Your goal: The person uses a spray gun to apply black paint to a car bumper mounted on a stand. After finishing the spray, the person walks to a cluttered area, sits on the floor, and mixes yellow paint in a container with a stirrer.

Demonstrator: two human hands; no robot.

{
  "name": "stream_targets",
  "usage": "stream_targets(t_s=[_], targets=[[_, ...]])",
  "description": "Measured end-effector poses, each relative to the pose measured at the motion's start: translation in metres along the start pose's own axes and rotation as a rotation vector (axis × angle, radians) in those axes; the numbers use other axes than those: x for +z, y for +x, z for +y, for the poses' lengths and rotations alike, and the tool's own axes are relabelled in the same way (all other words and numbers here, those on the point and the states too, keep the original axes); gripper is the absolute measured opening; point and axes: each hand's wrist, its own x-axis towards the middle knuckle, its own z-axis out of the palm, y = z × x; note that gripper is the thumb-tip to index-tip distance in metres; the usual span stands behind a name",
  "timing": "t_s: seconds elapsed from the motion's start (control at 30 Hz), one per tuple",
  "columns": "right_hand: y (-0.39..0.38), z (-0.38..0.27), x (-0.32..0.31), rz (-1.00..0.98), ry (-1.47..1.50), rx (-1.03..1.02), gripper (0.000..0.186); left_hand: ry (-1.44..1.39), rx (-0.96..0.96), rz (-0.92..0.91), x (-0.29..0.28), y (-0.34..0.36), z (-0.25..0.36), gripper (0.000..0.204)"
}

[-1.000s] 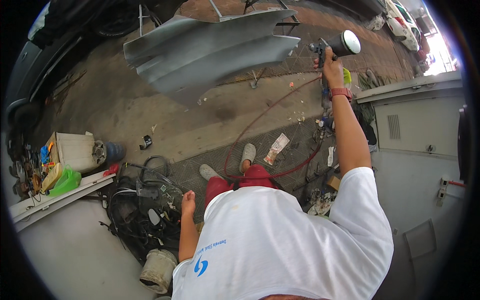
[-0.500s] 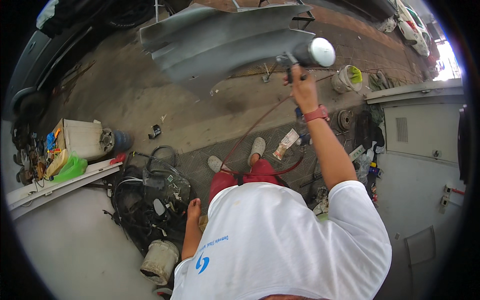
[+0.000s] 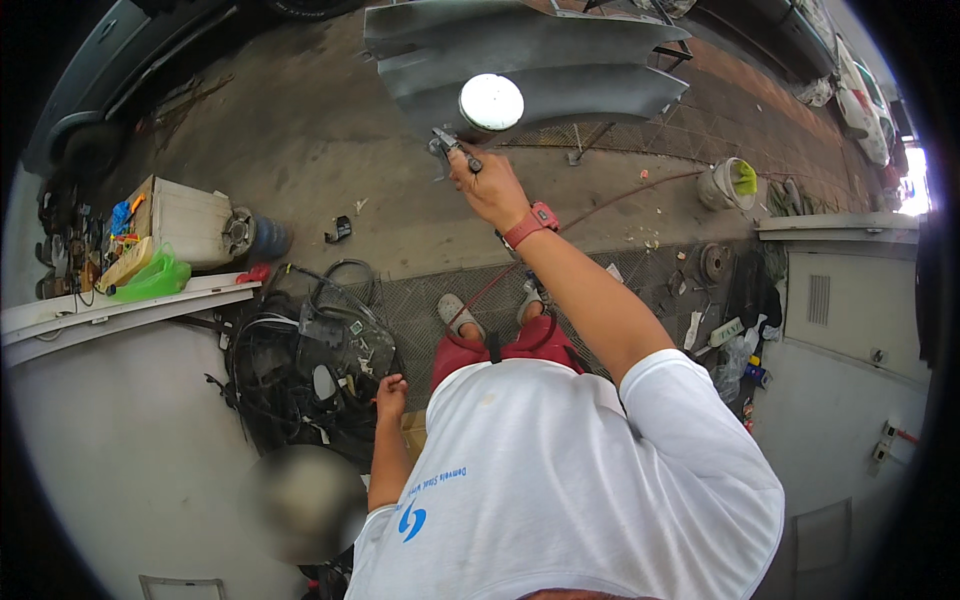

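Note:
My right hand (image 3: 488, 190) is wrapped round the handle of a spray gun (image 3: 456, 152), held out in front of me. A round cup with a white lid (image 3: 492, 102) sits on the gun. Just beyond it is a grey car fender (image 3: 560, 70) propped on a metal stand, and the cup covers part of its lower left. A thin red hose (image 3: 620, 195) runs along the floor and near my legs. By my left side hangs my left hand (image 3: 391, 395), its fingers curled in with nothing visible in them.
Black cables and dark car parts (image 3: 330, 370) lie to my left, near a white cabinet (image 3: 190, 220). A white bucket (image 3: 716, 188) with a yellow-green cloth stands at right. A grey car (image 3: 110, 70) is at far left. Lower left, a rounded shape is blurred.
My right hand has swept the spray gun leftward across the front of the fender. The whole view has shifted slightly. My left hand stays low at my side.

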Motion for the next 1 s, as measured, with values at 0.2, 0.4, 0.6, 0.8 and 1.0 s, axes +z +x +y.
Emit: stream_targets(t_s=[0.2, 0.4, 0.6, 0.8, 1.0], targets=[[-0.005, 0.034, -0.05, 0.078, 0.052, 0.167, 0.053, -0.034, -0.339, -0.025, 0.004, -0.021, -0.054, 0.023], [-0.023, 0.068, -0.19, 0.328, 0.062, 0.244, 0.055, 0.03, -0.322, -0.076, 0.037, -0.024, -0.051, 0.027], [-0.027, 0.103, -0.329, 0.518, 0.045, 0.25, 0.061, -0.024, -0.078, -0.117, 0.085, 0.006, 0.013, 0.032], [-0.016, 0.145, -0.435, 0.614, -0.011, 0.328, 0.065, 0.045, 0.045, -0.099, 0.12, -0.004, 0.09, 0.036], [-0.001, 0.177, -0.476, 0.696, -0.193, 0.358, 0.062, 0.066, 0.025, -0.107, 0.138, -0.028, 0.075, 0.03]])
